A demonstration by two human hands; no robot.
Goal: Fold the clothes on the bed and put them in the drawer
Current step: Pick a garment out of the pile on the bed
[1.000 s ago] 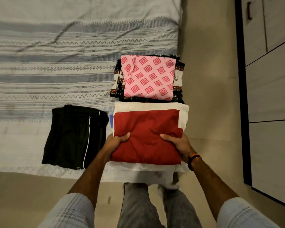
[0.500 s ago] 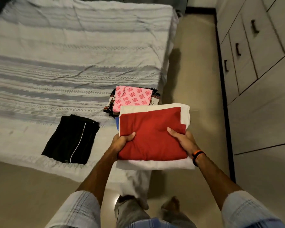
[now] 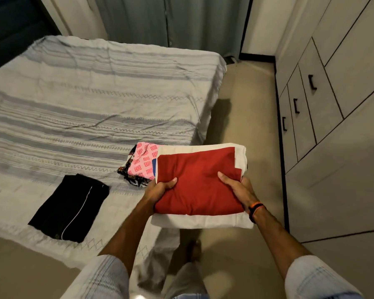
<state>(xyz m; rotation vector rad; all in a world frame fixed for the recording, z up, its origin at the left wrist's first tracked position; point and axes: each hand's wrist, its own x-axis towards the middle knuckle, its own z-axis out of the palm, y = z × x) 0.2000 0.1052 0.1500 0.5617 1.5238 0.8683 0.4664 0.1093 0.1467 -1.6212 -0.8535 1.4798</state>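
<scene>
1. While a person stands at its near corner, the bed (image 3: pixel 95 100) fills the left of the room under a grey-and-white striped cover, its far edge against dark curtains (image 3: pixel 160 20).
2. Along the right wall runs a pale wardrobe (image 3: pixel 343 147), its three small drawers (image 3: pixel 307 117) closed, each with a dark handle.
3. Held out over the floor between bed and wardrobe is a folded stack: a red garment (image 3: pixel 199 182) lying on a larger white garment (image 3: pixel 203 221), with a sliver of blue cloth showing at the stack's left edge.
4. On the bed near its front edge lies a folded black garment (image 3: pixel 71 207) with a thin white stripe, well apart from the stack.
5. Just behind the stack's left corner, a folded pink patterned garment (image 3: pixel 144 161) rests on a dark printed one, both still on the bed.
6. Gripping the stack's left side, the left hand (image 3: pixel 160 190) has its thumb on the red cloth and its fingers curled underneath.
7. Gripping the right side likewise, the right hand (image 3: pixel 239 188) has its thumb on top and fingers under the white edge; an orange-and-black band (image 3: pixel 255 209) circles that wrist.
</scene>
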